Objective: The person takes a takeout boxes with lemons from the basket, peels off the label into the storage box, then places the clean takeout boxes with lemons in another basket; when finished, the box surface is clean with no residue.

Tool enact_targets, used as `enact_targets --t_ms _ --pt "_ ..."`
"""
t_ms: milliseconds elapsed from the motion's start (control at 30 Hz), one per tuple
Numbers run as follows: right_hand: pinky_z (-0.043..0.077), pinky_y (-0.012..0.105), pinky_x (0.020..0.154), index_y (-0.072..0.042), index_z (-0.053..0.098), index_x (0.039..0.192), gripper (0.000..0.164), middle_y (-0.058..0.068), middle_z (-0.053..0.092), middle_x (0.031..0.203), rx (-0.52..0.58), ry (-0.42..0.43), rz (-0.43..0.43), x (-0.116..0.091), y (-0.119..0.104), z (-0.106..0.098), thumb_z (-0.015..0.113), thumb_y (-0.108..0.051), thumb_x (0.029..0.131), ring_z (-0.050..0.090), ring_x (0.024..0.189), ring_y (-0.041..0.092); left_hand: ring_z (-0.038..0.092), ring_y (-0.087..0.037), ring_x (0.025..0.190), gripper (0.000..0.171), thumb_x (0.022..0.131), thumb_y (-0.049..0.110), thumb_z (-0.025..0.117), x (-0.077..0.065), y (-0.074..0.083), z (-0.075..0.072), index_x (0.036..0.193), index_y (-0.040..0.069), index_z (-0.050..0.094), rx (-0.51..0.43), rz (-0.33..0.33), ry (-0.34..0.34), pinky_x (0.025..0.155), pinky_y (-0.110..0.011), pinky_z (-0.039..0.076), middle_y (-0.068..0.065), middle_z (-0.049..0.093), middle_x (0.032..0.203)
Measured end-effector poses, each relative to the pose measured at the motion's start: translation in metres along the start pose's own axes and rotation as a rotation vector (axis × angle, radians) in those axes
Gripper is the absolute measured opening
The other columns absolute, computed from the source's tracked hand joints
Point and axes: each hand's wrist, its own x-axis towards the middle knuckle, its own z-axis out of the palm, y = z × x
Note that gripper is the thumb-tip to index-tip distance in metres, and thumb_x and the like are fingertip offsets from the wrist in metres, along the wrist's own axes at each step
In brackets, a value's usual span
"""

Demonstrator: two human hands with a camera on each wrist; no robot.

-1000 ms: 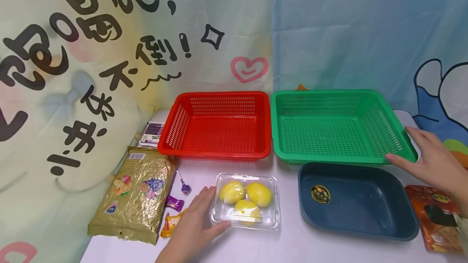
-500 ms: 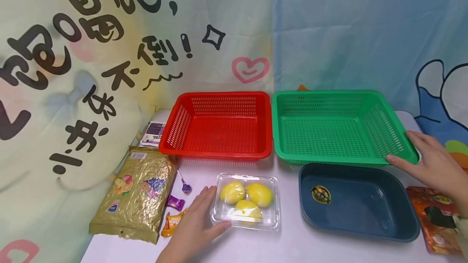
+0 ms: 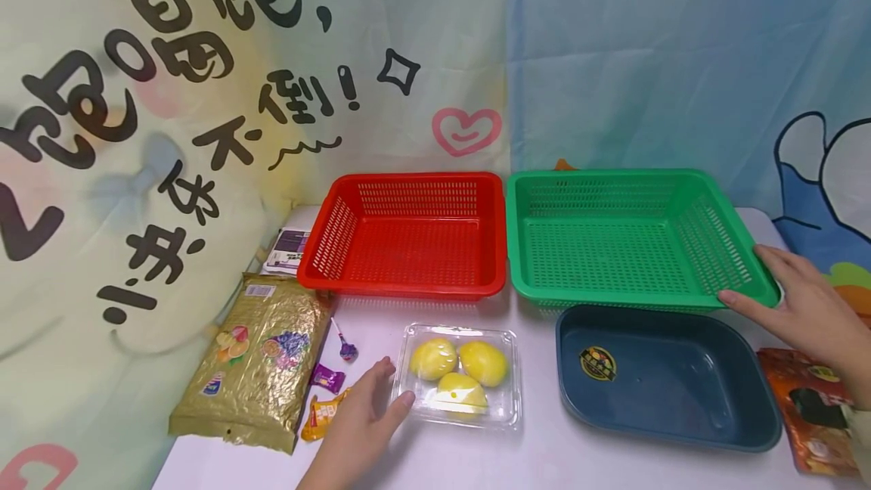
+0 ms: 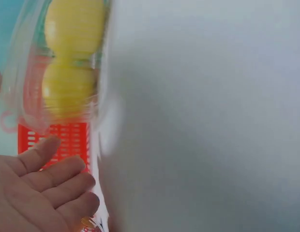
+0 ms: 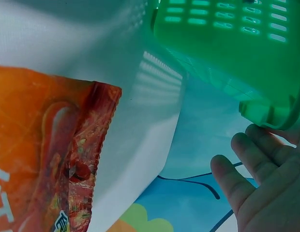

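Note:
A clear plastic clamshell (image 3: 463, 376) with three yellow fruits (image 3: 483, 361) lies on the white table in front of the red basket (image 3: 408, 289). My left hand (image 3: 374, 399) lies flat at its left edge, fingers straight, thumb tip against the box wall. The left wrist view shows the same clamshell (image 4: 67, 63) just beyond my open left hand (image 4: 43, 188). My right hand (image 3: 782, 293) rests with straight fingers on the front right corner of the green basket (image 3: 612, 174). In the right wrist view my right hand (image 5: 266, 179) sits beside that corner of the green basket (image 5: 237, 48).
A dark blue tray (image 3: 667, 384) sits before the green basket. An orange pouch (image 3: 813, 414) lies at the right edge. Left of my hand are a gold bag (image 3: 255, 361), a lollipop (image 3: 345, 350) and wrapped candies (image 3: 327, 378). A small printed box (image 3: 289, 248) lies behind.
My left hand has slid back and left from the clamshell's front left corner to its left edge. The right hand stays on the green basket's corner.

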Motion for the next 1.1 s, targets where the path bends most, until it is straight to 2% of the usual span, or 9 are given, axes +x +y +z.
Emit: enact_targets --t_ms 133,233,367,500,633,867,1100 --pt "0.023 0.088 0.107 0.011 0.007 0.162 0.108 0.047 0.010 0.161 0.006 -0.003 -0.008 0.001 0.000 0.001 0.066 -0.054 0.098 0.018 0.143 0.067 0.048 -0.038 0.149 0.052 0.100 0.057 0.062 -0.001 0.000 0.003 0.126 0.011 0.064 -0.059 -0.014 0.007 0.123 -0.061 0.036 -0.008 0.055 0.158" --pt "0.023 0.088 0.108 0.011 0.007 0.161 0.108 0.046 0.010 0.161 0.005 -0.006 -0.010 0.001 0.001 0.002 0.066 -0.054 0.098 0.018 0.144 0.067 0.047 -0.040 0.149 0.039 0.102 0.055 0.061 -0.002 0.001 0.005 0.113 0.017 0.063 -0.083 -0.011 0.003 0.122 -0.065 0.035 -0.008 0.056 0.157" --pt "0.021 0.087 0.110 0.011 0.006 0.162 0.108 0.046 0.011 0.161 0.011 -0.005 -0.014 0.000 0.002 0.003 0.066 -0.054 0.098 0.018 0.144 0.067 0.045 -0.043 0.149 0.032 0.102 0.053 0.060 -0.002 0.003 0.006 0.106 0.022 0.059 -0.115 -0.032 -0.007 0.121 -0.068 0.034 -0.008 0.056 0.157" --pt "0.018 0.086 0.112 0.010 0.005 0.162 0.108 0.046 0.011 0.162 0.024 -0.005 -0.017 -0.001 0.003 0.004 0.066 -0.054 0.099 0.017 0.145 0.067 0.043 -0.044 0.150 0.031 0.102 0.051 0.061 -0.003 0.005 0.009 0.104 0.021 0.057 -0.179 -0.061 -0.020 0.121 -0.069 0.032 -0.010 0.055 0.157" --pt "0.017 0.086 0.112 0.010 0.005 0.162 0.108 0.046 0.010 0.162 0.032 -0.011 -0.014 -0.001 0.004 0.004 0.065 -0.054 0.099 0.016 0.145 0.067 0.045 -0.046 0.149 0.032 0.103 0.047 0.062 -0.005 0.006 0.012 0.107 0.015 0.057 -0.261 -0.065 -0.022 0.121 -0.070 0.032 -0.016 0.055 0.156" --pt "0.018 0.088 0.110 0.008 0.003 0.163 0.109 0.046 0.010 0.162 0.047 -0.014 -0.010 -0.001 0.005 0.004 0.065 -0.054 0.099 0.015 0.146 0.067 0.043 -0.048 0.149 0.036 0.105 0.036 0.062 -0.007 0.008 0.015 0.112 0.003 0.052 -0.440 -0.074 -0.055 0.121 -0.059 0.038 -0.028 0.052 0.154" --pt "0.022 0.089 0.107 0.007 0.003 0.163 0.110 0.047 0.010 0.161 0.050 -0.006 -0.015 0.000 0.007 0.006 0.067 -0.054 0.098 0.018 0.144 0.068 0.050 -0.045 0.145 0.040 0.105 0.038 0.061 -0.007 0.012 0.016 0.114 0.001 0.049 -0.478 -0.106 -0.052 0.117 -0.051 0.048 -0.029 0.051 0.154"
